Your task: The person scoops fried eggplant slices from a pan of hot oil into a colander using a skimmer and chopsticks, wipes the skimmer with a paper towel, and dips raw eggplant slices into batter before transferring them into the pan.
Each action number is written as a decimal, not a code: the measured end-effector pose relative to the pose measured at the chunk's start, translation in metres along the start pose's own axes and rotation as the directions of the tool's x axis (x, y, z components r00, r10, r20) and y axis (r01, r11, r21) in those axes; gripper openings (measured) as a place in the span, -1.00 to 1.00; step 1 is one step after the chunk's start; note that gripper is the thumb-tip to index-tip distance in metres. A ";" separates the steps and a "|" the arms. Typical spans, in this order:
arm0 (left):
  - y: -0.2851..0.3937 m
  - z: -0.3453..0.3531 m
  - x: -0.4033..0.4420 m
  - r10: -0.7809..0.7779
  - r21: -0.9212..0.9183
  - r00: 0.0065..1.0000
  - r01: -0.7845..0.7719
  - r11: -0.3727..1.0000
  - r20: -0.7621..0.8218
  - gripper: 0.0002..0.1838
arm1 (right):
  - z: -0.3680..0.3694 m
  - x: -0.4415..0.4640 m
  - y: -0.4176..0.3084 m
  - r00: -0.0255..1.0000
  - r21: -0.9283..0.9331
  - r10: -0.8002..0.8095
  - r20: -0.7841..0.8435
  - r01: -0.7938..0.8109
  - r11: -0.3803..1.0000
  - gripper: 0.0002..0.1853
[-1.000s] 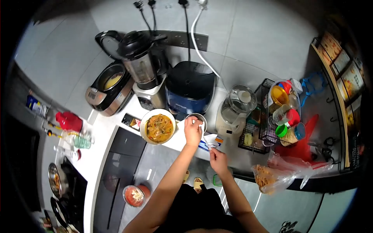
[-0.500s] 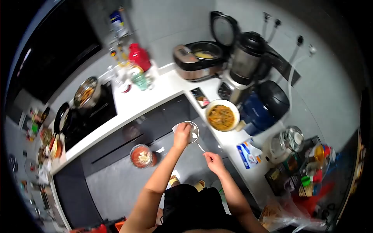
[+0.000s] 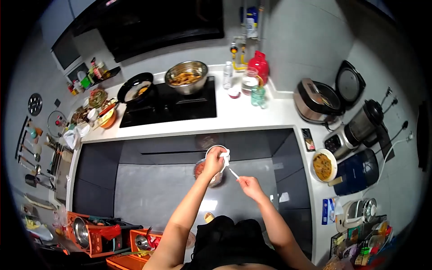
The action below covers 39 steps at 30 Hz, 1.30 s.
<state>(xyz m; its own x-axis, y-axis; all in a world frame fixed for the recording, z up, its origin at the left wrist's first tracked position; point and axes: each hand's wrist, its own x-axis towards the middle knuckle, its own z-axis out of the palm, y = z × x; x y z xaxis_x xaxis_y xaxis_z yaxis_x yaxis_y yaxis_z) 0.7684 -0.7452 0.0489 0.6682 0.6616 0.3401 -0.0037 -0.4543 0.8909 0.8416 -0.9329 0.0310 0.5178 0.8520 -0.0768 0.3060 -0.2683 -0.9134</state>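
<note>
Here, the left hand (image 3: 213, 163) clasps 1 cup (image 3: 223, 150), the right hand (image 3: 251, 186) pinches 1 utensil (image 3: 233, 173), and 1 steel bowl (image 3: 191, 88) holds food (image 3: 185, 78).

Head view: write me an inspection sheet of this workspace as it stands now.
Surface: white counter; black cooktop holds a pan and steel bowl.
Job's things: small round container, slim utensil; container's contents unclear.
Clutter: bottles and jars behind; food bowl near the blender.
Grippers: none; bare left hand holds the container, right hand the utensil.
Cables: white cord and black plugs by the right wall.
Surroundings: orange crates lower left.
</note>
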 end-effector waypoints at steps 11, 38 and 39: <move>-0.045 -0.225 -0.056 0.137 0.249 0.738 0.043 0.968 -0.661 -0.72 | 0.168 0.097 -0.090 0.851 -0.613 -0.496 -0.172 0.301 0.731 -0.81; -0.165 -0.460 0.032 0.095 0.701 0.904 0.253 0.667 -0.417 -0.79 | 0.397 0.314 -0.218 0.520 -0.240 -0.766 0.379 0.854 0.461 -0.91; -0.174 -0.470 0.031 0.080 0.655 0.884 0.277 0.703 -0.460 -0.77 | 0.402 0.318 -0.222 0.529 -0.259 -0.759 0.379 0.848 0.462 -0.91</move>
<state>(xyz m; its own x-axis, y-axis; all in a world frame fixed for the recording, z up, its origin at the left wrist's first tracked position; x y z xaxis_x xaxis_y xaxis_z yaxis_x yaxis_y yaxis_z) 0.4401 -0.3650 0.0458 0.2483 0.8232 0.5105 0.6697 -0.5267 0.5236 0.6169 -0.4215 0.0486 -0.2609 0.8250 0.5014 0.7877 0.4821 -0.3834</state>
